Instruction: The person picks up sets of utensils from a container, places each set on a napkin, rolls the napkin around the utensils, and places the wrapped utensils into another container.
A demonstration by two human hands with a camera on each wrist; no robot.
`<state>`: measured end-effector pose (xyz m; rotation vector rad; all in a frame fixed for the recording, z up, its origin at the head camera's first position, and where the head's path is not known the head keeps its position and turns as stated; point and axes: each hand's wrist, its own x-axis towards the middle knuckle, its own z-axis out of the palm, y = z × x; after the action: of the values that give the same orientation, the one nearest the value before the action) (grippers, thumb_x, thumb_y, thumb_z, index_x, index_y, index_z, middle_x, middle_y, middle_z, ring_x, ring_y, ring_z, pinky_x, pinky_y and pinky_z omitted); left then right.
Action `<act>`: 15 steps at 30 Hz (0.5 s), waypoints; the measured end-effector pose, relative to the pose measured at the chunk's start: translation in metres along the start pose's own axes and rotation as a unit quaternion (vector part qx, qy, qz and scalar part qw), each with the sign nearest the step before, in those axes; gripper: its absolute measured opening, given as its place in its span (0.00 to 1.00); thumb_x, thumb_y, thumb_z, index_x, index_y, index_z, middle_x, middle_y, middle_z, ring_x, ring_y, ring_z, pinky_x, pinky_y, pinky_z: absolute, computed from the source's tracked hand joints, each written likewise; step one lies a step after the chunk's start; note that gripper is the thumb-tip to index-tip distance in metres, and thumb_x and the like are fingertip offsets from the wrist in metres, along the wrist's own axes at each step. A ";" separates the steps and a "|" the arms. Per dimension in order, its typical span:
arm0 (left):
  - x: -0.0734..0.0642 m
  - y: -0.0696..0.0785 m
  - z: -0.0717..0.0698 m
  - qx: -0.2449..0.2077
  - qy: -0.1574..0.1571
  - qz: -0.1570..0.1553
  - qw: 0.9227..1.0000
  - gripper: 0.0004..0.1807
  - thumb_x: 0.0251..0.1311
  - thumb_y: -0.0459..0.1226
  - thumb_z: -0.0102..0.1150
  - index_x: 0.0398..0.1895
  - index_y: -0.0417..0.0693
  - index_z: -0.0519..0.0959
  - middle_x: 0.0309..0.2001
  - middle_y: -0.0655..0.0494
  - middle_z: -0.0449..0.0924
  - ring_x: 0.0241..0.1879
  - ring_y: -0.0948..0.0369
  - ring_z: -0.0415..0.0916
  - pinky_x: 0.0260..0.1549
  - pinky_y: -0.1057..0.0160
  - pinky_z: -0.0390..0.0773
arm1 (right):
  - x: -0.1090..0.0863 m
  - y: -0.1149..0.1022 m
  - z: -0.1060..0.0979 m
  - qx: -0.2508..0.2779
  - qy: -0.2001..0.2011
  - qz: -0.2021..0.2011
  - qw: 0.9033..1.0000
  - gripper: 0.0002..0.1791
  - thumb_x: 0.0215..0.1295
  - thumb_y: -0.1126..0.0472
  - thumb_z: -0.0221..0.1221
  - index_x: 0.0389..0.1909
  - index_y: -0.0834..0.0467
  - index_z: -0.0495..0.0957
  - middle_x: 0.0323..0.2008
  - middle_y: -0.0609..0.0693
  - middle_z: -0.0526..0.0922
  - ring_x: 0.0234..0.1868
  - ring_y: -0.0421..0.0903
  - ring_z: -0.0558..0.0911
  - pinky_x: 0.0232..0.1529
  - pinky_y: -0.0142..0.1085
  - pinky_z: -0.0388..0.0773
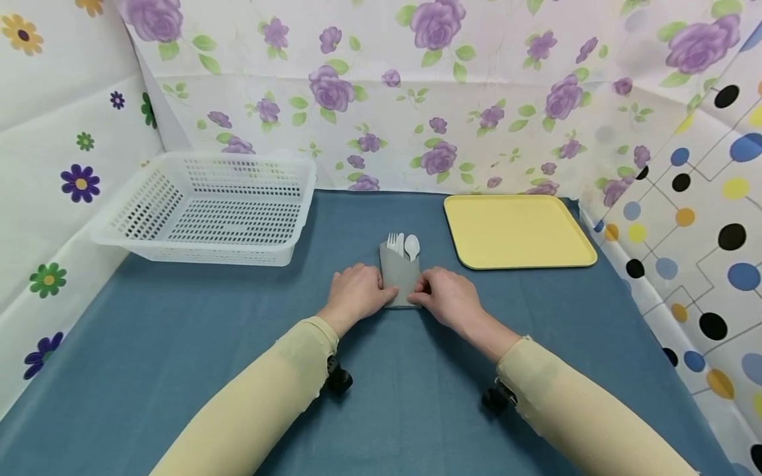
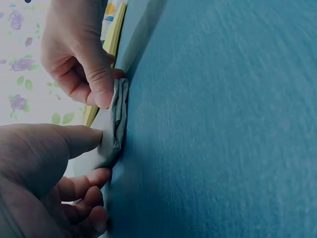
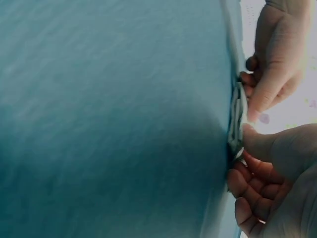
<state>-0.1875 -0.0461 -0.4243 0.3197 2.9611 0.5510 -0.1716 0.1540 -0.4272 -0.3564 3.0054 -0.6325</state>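
Note:
A grey folded napkin (image 1: 400, 276) lies in the middle of the table, shaped into a slanted pocket. Out of its upper end stick a white fork (image 1: 393, 242), a white spoon (image 1: 412, 246) and, between them, a narrow white handle or knife (image 1: 401, 243). My left hand (image 1: 355, 293) grips the napkin's left edge, thumb on top. At the lower right side, my right hand (image 1: 449, 297) pinches the edge between thumb and fingers. Both wrist views show the napkin's layered bottom edge (image 2: 120, 109) low against the cloth.
A white perforated basket (image 1: 232, 254) stands at the back left. Toward the back right lies a yellow tray (image 1: 518, 231). Blue cloth (image 1: 393, 403) covers the table, with patterned sheets (image 1: 381, 92) hanging behind and at both sides.

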 end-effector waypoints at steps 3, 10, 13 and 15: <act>0.000 0.003 0.000 -0.003 0.003 -0.009 1.000 0.32 0.76 0.58 0.66 0.16 0.52 0.73 0.25 0.53 0.72 0.30 0.53 0.73 0.42 0.47 0.72 | -0.001 0.002 0.003 0.010 0.007 -0.004 1.000 0.12 0.74 0.52 0.75 0.35 0.52 0.83 0.34 0.48 0.79 0.31 0.46 0.77 0.36 0.44 0.78; 0.022 -0.006 0.016 -0.016 -0.022 -0.035 0.999 0.33 0.73 0.62 0.67 0.16 0.52 0.76 0.25 0.52 0.76 0.30 0.51 0.77 0.46 0.44 0.73 | -0.005 0.005 0.005 0.024 0.017 -0.022 0.999 0.12 0.71 0.54 0.77 0.38 0.54 0.84 0.35 0.49 0.79 0.33 0.45 0.77 0.39 0.46 0.78; 0.033 -0.011 0.024 -0.020 -0.029 -0.040 0.999 0.32 0.71 0.64 0.66 0.18 0.53 0.76 0.26 0.52 0.78 0.31 0.51 0.78 0.49 0.41 0.73 | -0.006 0.005 0.004 0.021 0.017 -0.026 0.999 0.12 0.70 0.54 0.77 0.39 0.54 0.84 0.35 0.49 0.79 0.33 0.45 0.77 0.40 0.46 0.78; 0.027 -0.004 0.014 -0.027 -0.038 -0.049 0.998 0.29 0.72 0.62 0.66 0.22 0.51 0.79 0.31 0.51 0.81 0.34 0.50 0.80 0.54 0.39 0.74 | -0.006 0.005 0.004 0.019 0.017 -0.026 0.999 0.12 0.70 0.54 0.77 0.40 0.54 0.84 0.35 0.49 0.79 0.33 0.45 0.77 0.40 0.47 0.78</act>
<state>-0.2119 -0.0387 -0.4403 0.1858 2.8643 0.5914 -0.1665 0.1582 -0.4328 -0.4278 3.0202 -0.7044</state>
